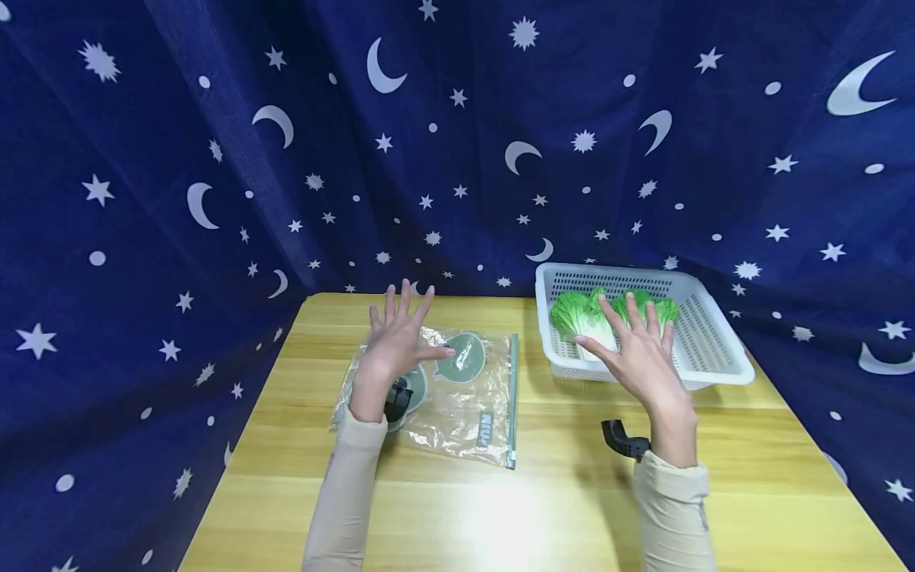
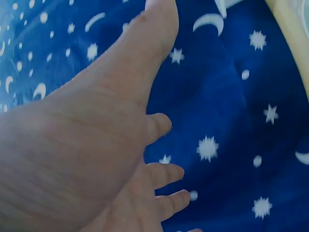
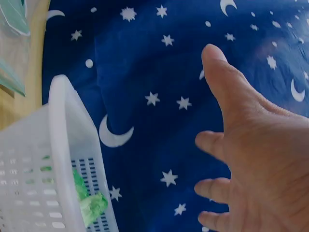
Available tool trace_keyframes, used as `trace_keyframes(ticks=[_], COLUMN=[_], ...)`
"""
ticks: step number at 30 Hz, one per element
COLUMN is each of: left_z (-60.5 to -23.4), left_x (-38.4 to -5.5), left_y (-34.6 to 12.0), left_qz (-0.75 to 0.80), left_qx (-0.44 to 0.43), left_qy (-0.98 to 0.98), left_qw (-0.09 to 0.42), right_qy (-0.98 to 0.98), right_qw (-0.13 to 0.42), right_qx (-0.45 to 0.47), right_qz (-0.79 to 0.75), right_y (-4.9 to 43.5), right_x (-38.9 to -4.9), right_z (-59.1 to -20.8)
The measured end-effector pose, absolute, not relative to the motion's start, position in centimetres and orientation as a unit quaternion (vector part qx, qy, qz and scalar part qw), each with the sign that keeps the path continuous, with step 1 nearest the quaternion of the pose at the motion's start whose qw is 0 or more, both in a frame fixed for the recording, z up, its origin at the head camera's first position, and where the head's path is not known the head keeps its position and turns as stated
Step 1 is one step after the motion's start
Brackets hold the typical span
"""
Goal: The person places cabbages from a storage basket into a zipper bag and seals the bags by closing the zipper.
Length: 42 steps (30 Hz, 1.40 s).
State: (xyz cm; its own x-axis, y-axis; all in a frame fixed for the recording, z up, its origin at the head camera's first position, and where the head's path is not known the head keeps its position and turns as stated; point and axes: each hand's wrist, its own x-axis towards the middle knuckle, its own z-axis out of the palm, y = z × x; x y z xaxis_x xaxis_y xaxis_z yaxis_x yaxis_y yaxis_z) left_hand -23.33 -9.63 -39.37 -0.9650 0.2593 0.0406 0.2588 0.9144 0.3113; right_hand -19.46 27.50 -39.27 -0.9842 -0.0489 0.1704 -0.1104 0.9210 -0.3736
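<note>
My left hand (image 1: 395,343) is held above a clear zip bag (image 1: 457,413) with green speech-bubble prints, its fingers spread and nothing in them. The bag lies flat, its green zip strip along the right side. My right hand (image 1: 643,361), also with fingers spread, hovers over the front of a white plastic basket (image 1: 715,377). Inside the basket lie leafy green cabbages (image 1: 572,316) with white stalks, partly hidden by that hand. In the right wrist view the basket (image 3: 60,145) stands apart from the right hand (image 3: 260,154). The left wrist view shows the left hand (image 2: 106,140) holding nothing.
A wooden table (image 1: 557,508) carries the bag and the basket. Behind it and on both sides hangs a dark blue curtain (image 1: 457,159) with white moons and stars. Each wrist wears a black camera mount (image 1: 625,441).
</note>
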Motion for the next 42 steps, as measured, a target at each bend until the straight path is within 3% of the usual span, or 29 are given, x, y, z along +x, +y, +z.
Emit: trace_keyframes(ticks=[14, 19, 22, 26, 32, 37, 42], left_z=[-41.1, -43.5, -45.6, -48.0, -50.6, -51.6, -51.8], left_x=[-23.1, -23.1, -23.1, -22.8, -22.3, -22.0, -22.3], left_y=[-4.2, -1.7, 0.0, 2.1, 4.2, 4.9, 4.7], left_qz=[0.109, 0.142, 0.169, 0.19, 0.185, 0.177, 0.199], left_qx=[0.203, 0.209, 0.217, 0.219, 0.199, 0.179, 0.167], left_qy=[0.973, 0.966, 0.96, 0.957, 0.962, 0.968, 0.965], left_qw=[-0.007, -0.058, -0.053, -0.009, 0.003, 0.009, 0.029], right_qy=[-0.954, -0.933, -0.918, -0.898, -0.868, -0.856, -0.847], right_qw=[0.102, 0.128, 0.132, 0.096, 0.022, -0.031, -0.043], right_qx=[0.167, 0.227, 0.252, 0.255, 0.214, 0.176, 0.171], right_qz=[0.226, 0.247, 0.276, 0.345, 0.447, 0.486, 0.502], right_y=[25.5, 24.9, 24.5, 24.2, 24.0, 23.7, 23.6], right_x=[-19.1, -18.5, -18.1, -18.0, -18.2, -18.1, -18.1], right_z=[-41.1, -42.7, -44.5, -47.5, -51.6, -53.4, -54.0])
